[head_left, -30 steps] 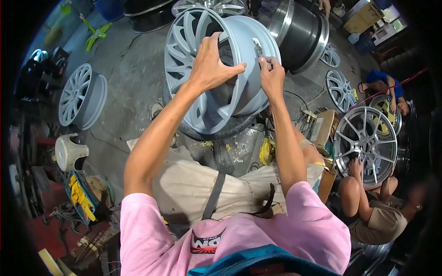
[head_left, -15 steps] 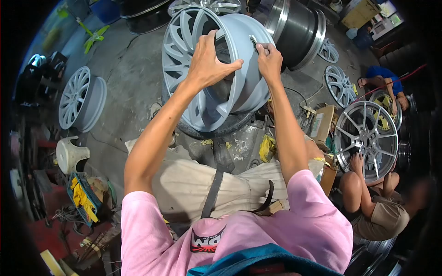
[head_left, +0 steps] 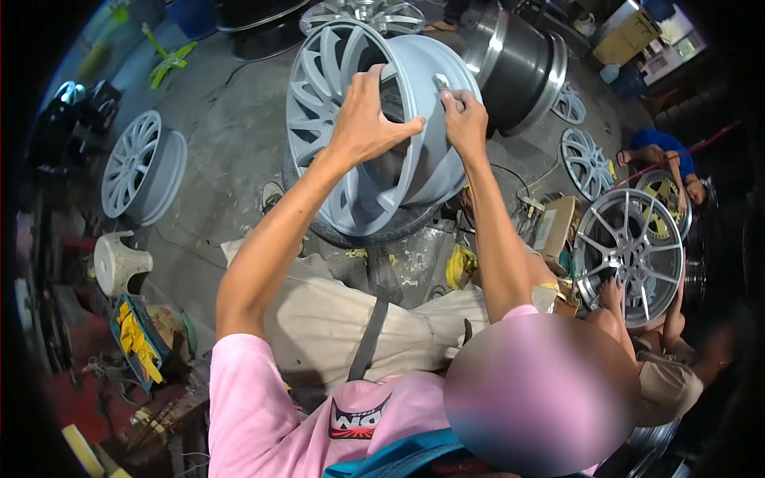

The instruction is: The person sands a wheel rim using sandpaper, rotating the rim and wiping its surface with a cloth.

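Note:
A light grey alloy wheel rim (head_left: 437,151) stands upright in front of me, its many-spoked face turned to the left. It rests on a dark tire (head_left: 374,239). My left hand (head_left: 370,123) grips the front lip, with the thumb on the barrel side and the fingers toward the spokes. Against the outside of the barrel, near the far lip, my right hand (head_left: 464,123) pinches a small flat metallic piece (head_left: 441,82). Its exact kind is too small to make out.
Another grey rim (head_left: 135,171) stands on the floor at left, near a white stool (head_left: 119,263). A black polished rim (head_left: 518,72) is close behind my right hand. At right, a co-worker's hand (head_left: 612,293) touches a silver wheel (head_left: 633,255); another person in blue (head_left: 661,143) crouches beyond.
The view has shifted slightly, so the rim and both hands sit a little lower. The small piece in my right hand shows at a different angle. My left hand keeps its grip.

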A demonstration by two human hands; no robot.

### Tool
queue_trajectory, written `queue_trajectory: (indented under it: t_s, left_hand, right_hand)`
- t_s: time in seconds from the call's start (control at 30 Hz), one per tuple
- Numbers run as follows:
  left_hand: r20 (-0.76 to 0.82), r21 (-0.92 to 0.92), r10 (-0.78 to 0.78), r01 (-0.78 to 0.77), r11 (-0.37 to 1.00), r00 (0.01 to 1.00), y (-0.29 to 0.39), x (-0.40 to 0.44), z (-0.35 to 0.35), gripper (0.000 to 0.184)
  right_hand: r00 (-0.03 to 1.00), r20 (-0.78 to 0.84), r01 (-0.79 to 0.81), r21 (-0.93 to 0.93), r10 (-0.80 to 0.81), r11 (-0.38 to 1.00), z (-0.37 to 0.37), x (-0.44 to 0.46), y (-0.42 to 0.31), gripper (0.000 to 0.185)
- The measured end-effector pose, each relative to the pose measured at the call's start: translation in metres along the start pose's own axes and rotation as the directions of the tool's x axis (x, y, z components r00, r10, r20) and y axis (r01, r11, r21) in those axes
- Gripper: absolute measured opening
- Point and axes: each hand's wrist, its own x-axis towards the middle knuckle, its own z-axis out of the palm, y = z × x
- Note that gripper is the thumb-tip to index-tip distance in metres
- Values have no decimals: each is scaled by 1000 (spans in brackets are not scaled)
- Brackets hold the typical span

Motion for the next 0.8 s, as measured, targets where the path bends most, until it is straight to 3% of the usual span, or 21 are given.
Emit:
queue_trajectory:
  t_s: [0.07, 0.2, 0.4, 0.47, 0.8]
  left_hand:
    - [4, -33, 13, -13, 999, 1000, -2, -5, 2, 111]
    - [26, -32, -8, 9, 999, 1000, 7, 0, 3, 109]
    - [10, -19, 6, -6, 1000, 1000, 4, -7, 1, 108]
    - [28, -21, -3, 4, 1000, 1000, 9, -2, 2, 109]
    - [8, -60, -48, 49, 997, 999, 8, -4, 3, 109]
  right_hand:
    - [999, 1, -38, -45, 38, 998, 4, -1, 4, 28]
    - [995, -79, 60, -95, -68, 994, 7, 38, 18, 31]
    - [999, 9, -46, -87, 47, 995, -4, 7, 7, 30]
    - [999, -37, 3, -27, -4, 1000, 1, 15, 16, 30]
    - [996, 80, -21, -108, 29, 994, -7, 18, 0, 25]
